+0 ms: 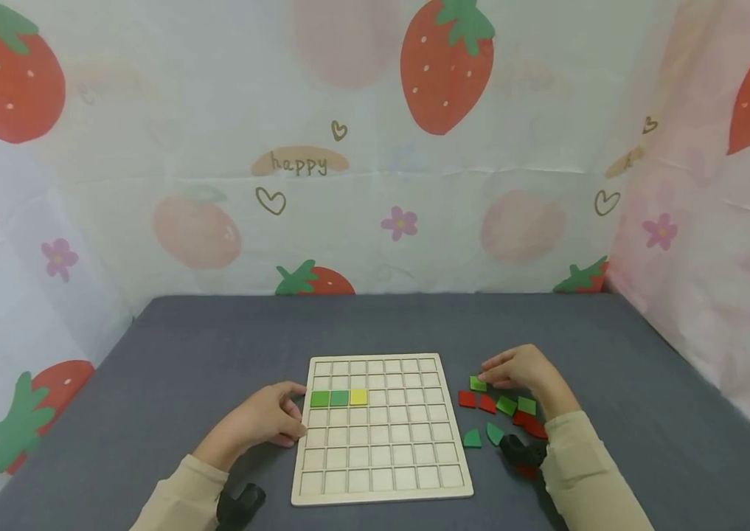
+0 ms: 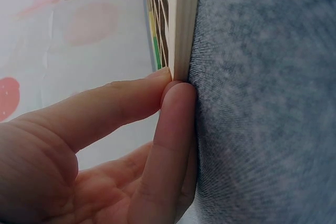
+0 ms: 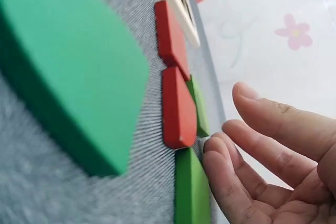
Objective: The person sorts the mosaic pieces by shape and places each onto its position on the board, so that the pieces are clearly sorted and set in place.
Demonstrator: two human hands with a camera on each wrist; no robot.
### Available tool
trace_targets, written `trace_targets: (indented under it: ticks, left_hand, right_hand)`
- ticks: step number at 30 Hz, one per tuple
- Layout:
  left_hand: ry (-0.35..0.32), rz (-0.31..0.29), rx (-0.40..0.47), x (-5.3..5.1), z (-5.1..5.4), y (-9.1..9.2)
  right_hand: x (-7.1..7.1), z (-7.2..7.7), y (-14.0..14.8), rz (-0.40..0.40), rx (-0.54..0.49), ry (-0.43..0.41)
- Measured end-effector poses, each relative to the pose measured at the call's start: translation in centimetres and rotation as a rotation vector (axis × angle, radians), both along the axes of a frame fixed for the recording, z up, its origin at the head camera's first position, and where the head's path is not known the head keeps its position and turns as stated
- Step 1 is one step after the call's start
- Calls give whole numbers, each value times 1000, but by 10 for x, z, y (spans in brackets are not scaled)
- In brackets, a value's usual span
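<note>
Fingers of right hand (image 1: 524, 370) parted from thumb, beside light-green square tile (image 1: 478, 385); left hand (image 1: 263, 419) touches wooden grid board (image 1: 380, 435) edge, fingertips unclenched. Best pinch tile's sides.

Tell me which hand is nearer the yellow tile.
Left. The left hand touches the board at its left edge, left of the yellow tile; the right hand is farther off, past the board's right edge.

All views share the board (image 1: 381, 459), head from above.
</note>
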State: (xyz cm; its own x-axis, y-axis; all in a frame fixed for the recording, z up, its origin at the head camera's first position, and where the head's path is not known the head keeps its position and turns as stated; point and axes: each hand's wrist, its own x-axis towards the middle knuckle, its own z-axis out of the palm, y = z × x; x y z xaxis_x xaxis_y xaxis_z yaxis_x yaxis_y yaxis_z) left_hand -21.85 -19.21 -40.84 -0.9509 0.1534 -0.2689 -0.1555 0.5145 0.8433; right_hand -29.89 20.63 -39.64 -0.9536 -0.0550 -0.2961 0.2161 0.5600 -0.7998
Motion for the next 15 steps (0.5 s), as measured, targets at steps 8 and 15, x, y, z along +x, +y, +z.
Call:
trace_targets:
  ticks: [8,15]
  left_hand:
    - [-3,9,-5,0,0,1]
    - [12,15,-4,1,-1,1]
  right_hand:
    - [1,-2,2,24,3,-7]
    - [1,-3,0,48,90,12]
